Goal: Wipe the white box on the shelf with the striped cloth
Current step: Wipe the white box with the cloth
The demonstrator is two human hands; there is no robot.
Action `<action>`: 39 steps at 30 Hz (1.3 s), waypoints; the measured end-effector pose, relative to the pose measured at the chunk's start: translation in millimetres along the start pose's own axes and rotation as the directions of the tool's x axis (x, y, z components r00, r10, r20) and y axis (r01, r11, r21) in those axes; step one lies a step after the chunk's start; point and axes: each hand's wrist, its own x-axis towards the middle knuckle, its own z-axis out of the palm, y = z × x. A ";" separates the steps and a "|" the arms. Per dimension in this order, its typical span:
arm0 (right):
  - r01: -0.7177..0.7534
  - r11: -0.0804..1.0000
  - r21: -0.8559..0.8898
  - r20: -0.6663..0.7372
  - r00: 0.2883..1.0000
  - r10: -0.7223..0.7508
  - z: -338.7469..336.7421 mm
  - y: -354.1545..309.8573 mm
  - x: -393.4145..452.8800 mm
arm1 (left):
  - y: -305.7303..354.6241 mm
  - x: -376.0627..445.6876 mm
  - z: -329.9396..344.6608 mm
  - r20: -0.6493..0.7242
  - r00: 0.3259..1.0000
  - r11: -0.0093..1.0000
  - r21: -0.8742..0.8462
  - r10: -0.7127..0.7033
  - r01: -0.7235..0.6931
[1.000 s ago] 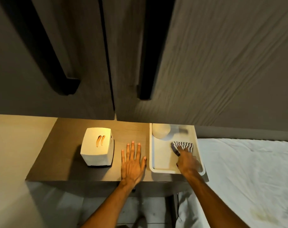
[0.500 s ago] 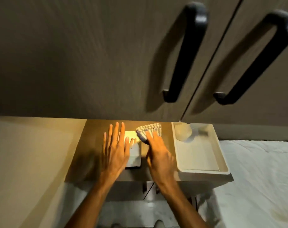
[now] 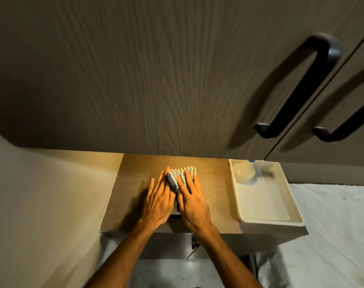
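White box: almost wholly hidden beneath both hands and the cloth near the middle of the wooden shelf point(image 3: 214, 188), toward its front edge; only a dark sliver of its lower front edge point(image 3: 175, 215) shows between the wrists.

Striped cloth point(image 3: 180, 174): blue-and-white woven fabric, bunched, lying on top of the box. Its far edge sticks out past the fingertips toward the back of the shelf.

Right hand point(image 3: 192, 201): palm down, flat on the cloth, fingers point(image 3: 189, 179) extended and slightly spread, pressing the fabric rather than gripping it.

Left hand point(image 3: 158, 201): palm down just beside the right hand, touching the cloth's left edge, fingers extended and held close together, laid flat over the box's left side. Whether it grips the box cannot be told.

Cream rectangular plastic tray point(image 3: 293, 206): sits at the right end of the shelf, its front right corner reaching the shelf's front right corner, well apart from the hands.

Pale rounded object point(image 3: 243, 172): rests in the tray's far left corner, blurred, kind unclear.

Grey wood-grain cabinet doors point(image 3: 156, 69): overhang the back of the shelf, with two curved black handles point(image 3: 301, 86) at the upper right.

White bedsheet point(image 3: 333, 235): lies to the right of the shelf, below its level.
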 end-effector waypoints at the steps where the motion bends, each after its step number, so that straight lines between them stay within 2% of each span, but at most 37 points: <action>1: 0.006 1.000 0.011 0.008 1.000 -0.006 -2.3 3.9 7.2 | 1.0 -1.2 0.1 0.008 1.000 1.000 0.026 0.000 0.000; 4: -0.052 0.994 0.097 -0.017 0.998 0.054 -6.5 6.3 23.0 | 3.1 -0.1 0.5 -0.052 0.999 0.999 0.040 -0.006 0.008; 7: -0.179 0.962 0.205 -0.065 0.979 0.195 -2.4 -0.8 9.5 | 2.7 1.4 4.4 -0.103 0.995 0.998 0.056 -0.012 0.017; 9: -0.207 0.967 0.149 -0.082 0.972 0.221 8.0 -9.3 -11.6 | 1.1 1.5 8.2 -0.087 0.996 0.998 0.062 -0.014 0.019; 12: -0.145 0.989 0.015 -0.052 0.988 0.145 14.8 -22.2 -25.4 | -1.4 -0.2 8.4 -0.074 0.997 0.998 0.065 0.029 -0.024; 14: -0.081 0.997 -0.011 -0.023 0.997 0.080 8.0 -20.3 -9.5 | -2.5 0.5 9.2 -0.065 0.997 0.996 0.080 0.042 -0.037; 17: -0.003 1.000 0.008 0.032 0.999 0.002 -10.2 -2.5 17.5 | -1.0 4.3 8.6 -0.058 0.998 0.998 0.064 -0.012 0.016; 21: -0.110 0.984 0.141 -0.019 0.993 0.114 -10.8 5.0 8.3 | 0.5 5.8 11.3 -0.091 0.996 0.995 0.099 -0.001 0.010; 23: -0.136 0.985 0.111 -0.057 0.988 0.143 -2.1 -0.8 -8.5 | -2.1 6.3 15.7 -0.094 0.996 0.998 0.064 -0.007 0.013; 26: -0.042 0.999 -0.021 -0.018 0.999 0.041 1.7 -5.9 -9.2 | -6.2 8.7 17.6 -0.068 0.998 1.000 0.027 0.017 -0.015; 29: 0.030 0.998 -0.054 0.045 0.999 -0.027 -15.1 -3.8 22.3 | -8.4 8.6 14.3 -0.071 0.996 0.997 0.055 0.054 -0.051; 32: -0.087 0.993 0.085 0.029 0.996 0.085 -28.4 3.2 36.3 | -8.3 8.0 15.2 -0.125 0.992 0.998 0.060 0.031 -0.023; 34: -0.177 0.966 0.188 -0.019 0.983 0.184 -23.9 3.1 22.1 | -8.5 9.0 18.2 -0.112 0.994 1.000 0.027 0.001 0.002; 35: -0.197 0.963 0.186 -0.033 0.978 0.206 -17.9 1.2 10.3 | -8.6 9.6 19.3 -0.101 0.995 1.000 0.024 0.002 0.000; 36: -0.188 0.972 0.142 -0.049 0.979 0.196 -10.7 -1.8 -1.7 | -8.8 10.1 20.2 -0.088 0.996 1.000 0.029 0.014 -0.012; 39: -0.029 0.999 -0.022 -0.046 0.999 0.028 3.1 -9.5 -15.2 | -12.0 9.7 19.3 -0.076 0.994 0.997 0.023 0.074 -0.072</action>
